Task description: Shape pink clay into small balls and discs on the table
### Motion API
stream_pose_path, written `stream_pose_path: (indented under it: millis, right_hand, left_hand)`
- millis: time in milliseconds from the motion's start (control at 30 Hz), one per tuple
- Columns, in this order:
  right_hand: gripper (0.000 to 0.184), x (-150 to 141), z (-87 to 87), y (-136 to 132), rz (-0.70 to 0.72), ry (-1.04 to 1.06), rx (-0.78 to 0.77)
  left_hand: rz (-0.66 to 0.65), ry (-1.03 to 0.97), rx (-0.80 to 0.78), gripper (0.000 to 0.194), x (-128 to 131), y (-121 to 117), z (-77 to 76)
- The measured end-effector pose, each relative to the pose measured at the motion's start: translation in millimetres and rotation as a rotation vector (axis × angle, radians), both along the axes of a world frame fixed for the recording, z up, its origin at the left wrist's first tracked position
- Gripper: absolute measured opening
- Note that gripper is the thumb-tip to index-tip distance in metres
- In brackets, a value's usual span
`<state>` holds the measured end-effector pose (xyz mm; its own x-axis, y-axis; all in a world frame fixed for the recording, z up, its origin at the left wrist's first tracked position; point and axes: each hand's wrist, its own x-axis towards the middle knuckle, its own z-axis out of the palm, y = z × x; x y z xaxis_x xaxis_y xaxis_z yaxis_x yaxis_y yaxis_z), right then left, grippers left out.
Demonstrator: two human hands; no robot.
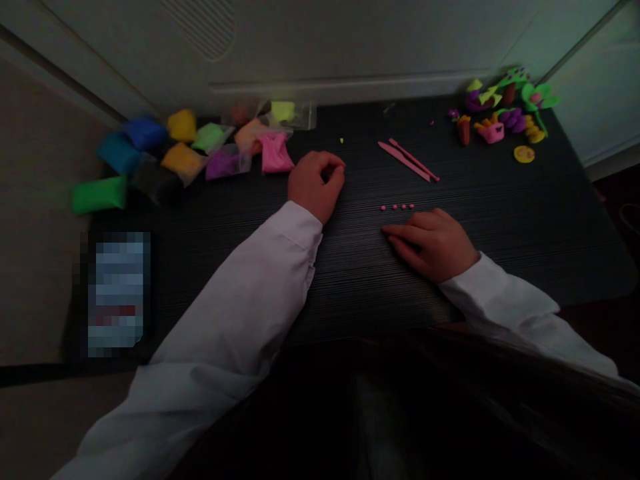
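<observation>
My left hand (317, 185) rests on the dark table just right of a pink clay packet (276, 153). Its thumb and forefinger meet in a pinch; anything between them is too small to make out. On the right, my right hand (434, 244) lies low over the tabletop with its fingers stretched out, fingertips touching the surface. Just beyond those fingertips sits a short row of tiny pink clay balls (395, 207). Farther back lie a pink modelling knife (403, 161) and a thin pink modelling stick (415, 160), side by side.
Bagged clay in several colours, including a green packet (100, 195), fills the back left. A phone-like device (119, 293) with a blurred screen lies front left. Small finished clay figures (510, 107) and a yellow clay disc (524, 155) stand back right. A white panel (360, 47) borders the back.
</observation>
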<state>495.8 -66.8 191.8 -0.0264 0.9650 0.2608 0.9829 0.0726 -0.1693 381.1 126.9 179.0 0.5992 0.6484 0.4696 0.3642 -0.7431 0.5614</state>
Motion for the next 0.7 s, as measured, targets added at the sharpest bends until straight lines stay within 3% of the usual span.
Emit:
stream_pose_path:
  millis: [167, 333, 533, 700]
  right_hand:
    - [0.028, 0.6, 1.9, -2.4, -0.038, -0.004, 0.013]
    - [0.030, -0.7, 3.2, -2.6, 0.014, -0.006, -0.017]
    - [0.030, -0.9, 4.6, -3.3, -0.053, -0.027, -0.020]
    - [0.031, -1.2, 5.4, -2.5, 0.017, -0.007, -0.043]
  left_hand:
    - [0.006, 0.023, -0.008, 0.008, -1.2, -1.6, 1.7]
    - [0.017, 0.028, -0.014, 0.011, -1.4, -3.7, 3.7]
    - [0.031, 0.029, -0.016, 0.012, -2.1, -4.9, 5.4]
    - [0.025, 0.028, -0.009, 0.012, -2.1, -4.4, 5.3]
